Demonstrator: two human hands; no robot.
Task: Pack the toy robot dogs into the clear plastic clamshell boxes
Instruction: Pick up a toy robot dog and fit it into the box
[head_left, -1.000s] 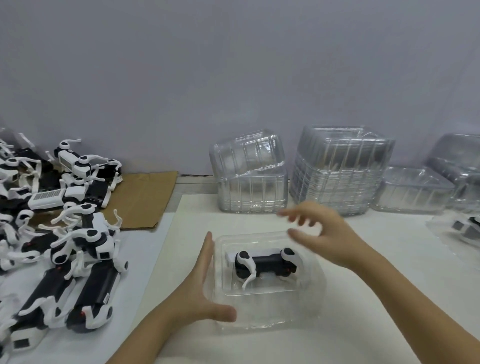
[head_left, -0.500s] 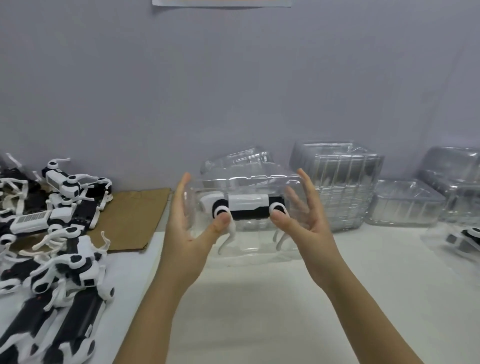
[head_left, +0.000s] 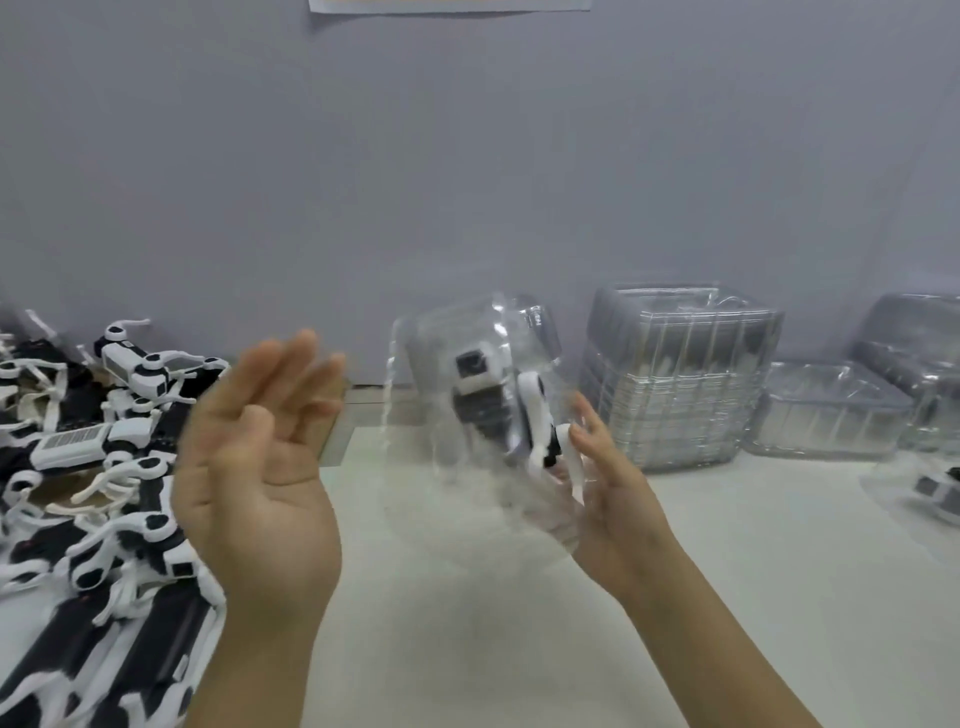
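Head view
Box: a clear plastic clamshell box (head_left: 457, 353) is up in the air above the pale table top (head_left: 519, 649), tipped on its side and smeared by motion blur.
Toy: one white and black toy robot dog (head_left: 485, 389) sits inside that box, standing on end, a white leg pointing down toward the right wrist.
Right hand: the right hand (head_left: 618, 509) is against the box's lower right side, palm turned to the plastic; its fingers (head_left: 589, 415) reach up along the wall just beside the dog's legs.
Right grasp: the fingers look fairly straight, but through the blur I cannot tell whether the thumb clamps the box or merely props it.
Left hand: the left hand (head_left: 260, 467) is spread, palm facing the camera, fingers (head_left: 304, 353) loose and straight, holding nothing; it is apart from the box, to its left.
Unpacked toys: a heap of white and black robot dogs (head_left: 104, 467) lies at the table's left edge.
Spare boxes: a tall nested stack of clear clamshells (head_left: 675, 374) stands by the grey wall (head_left: 467, 182), behind the right hand, with a single low clear tray (head_left: 826, 410) just beside it.
Far right: another clear box holding a dog (head_left: 930, 488), cut off by the frame.
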